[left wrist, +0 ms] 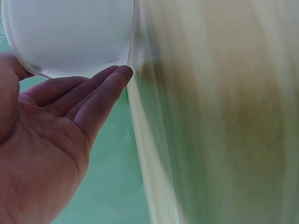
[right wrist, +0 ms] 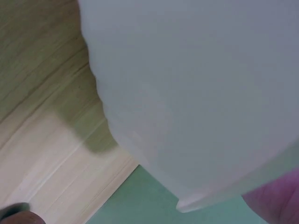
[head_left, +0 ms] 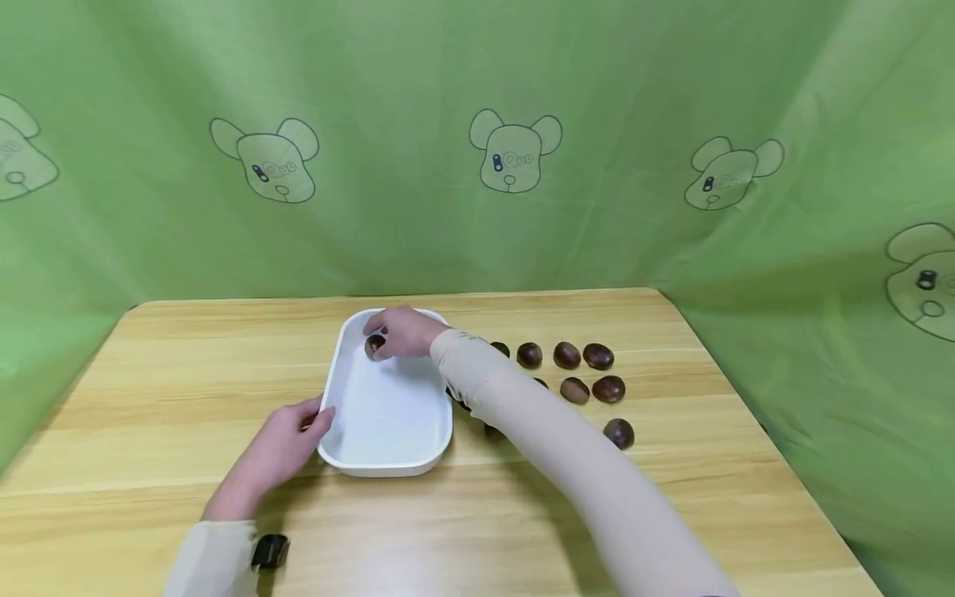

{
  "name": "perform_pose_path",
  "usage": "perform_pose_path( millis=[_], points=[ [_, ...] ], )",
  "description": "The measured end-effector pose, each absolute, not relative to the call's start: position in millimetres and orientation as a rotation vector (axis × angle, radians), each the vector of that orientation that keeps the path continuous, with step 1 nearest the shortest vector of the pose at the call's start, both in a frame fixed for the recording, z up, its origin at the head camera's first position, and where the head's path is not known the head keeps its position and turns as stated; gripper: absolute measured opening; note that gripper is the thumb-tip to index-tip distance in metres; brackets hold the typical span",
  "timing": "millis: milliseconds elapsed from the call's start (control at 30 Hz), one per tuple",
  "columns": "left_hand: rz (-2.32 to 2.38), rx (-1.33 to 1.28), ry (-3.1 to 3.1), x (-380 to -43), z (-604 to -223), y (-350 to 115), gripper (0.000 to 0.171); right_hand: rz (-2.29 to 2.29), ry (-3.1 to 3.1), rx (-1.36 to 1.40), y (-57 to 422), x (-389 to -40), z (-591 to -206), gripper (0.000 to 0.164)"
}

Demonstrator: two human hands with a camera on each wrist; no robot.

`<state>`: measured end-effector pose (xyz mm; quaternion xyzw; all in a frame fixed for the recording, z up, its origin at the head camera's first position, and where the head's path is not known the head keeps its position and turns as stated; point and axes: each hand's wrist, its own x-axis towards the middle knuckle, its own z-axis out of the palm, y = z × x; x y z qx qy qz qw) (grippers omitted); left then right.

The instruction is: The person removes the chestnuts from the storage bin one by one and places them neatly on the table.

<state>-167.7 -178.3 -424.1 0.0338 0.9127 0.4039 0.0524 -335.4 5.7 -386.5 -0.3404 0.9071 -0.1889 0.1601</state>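
A white rectangular tray (head_left: pixel 384 423) with rounded corners rests on the wooden table. My left hand (head_left: pixel 287 439) holds its left side, thumb over the rim and fingers along the outer wall; in the left wrist view those fingers reach under the tray's edge. Over the far left part of the tray, my right hand (head_left: pixel 406 332) pinches a brown chestnut (head_left: pixel 375 343) between thumb and fingers. In the right wrist view a pale sleeve (right wrist: pixel 187 93) hides most of the scene, with only a bit of the hand showing at lower right.
Several chestnuts (head_left: pixel 567 356) lie in loose rows right of the tray, some partly hidden by my right forearm. One chestnut (head_left: pixel 618 433) sits apart, closer to me. A black band (head_left: pixel 270 550) is at my left wrist. A green curtain (head_left: pixel 418 207) surrounds the table (head_left: pixel 224 356).
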Motion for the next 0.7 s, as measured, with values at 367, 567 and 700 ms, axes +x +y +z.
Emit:
perform_pose_path(
  millis=[367, 567, 700],
  points=[
    [1.247, 0.098, 2.761, -168.0, -424.7, -177.7, 0.050, -0.491, 2.597, -1.055, 4.2, -341.1, -396.9, 0.041],
    [1.239, 0.095, 2.772, -168.3, -425.4, -177.7, 0.050, -0.457, 2.603, -1.083, 5.1, -341.8, -402.3, 0.026],
    [1.245, 0.092, 2.764, -167.6, -425.7, -178.0, 0.049, -0.486, 2.580, -1.078, 7.1, -341.4, -402.8, 0.021]
  ],
)
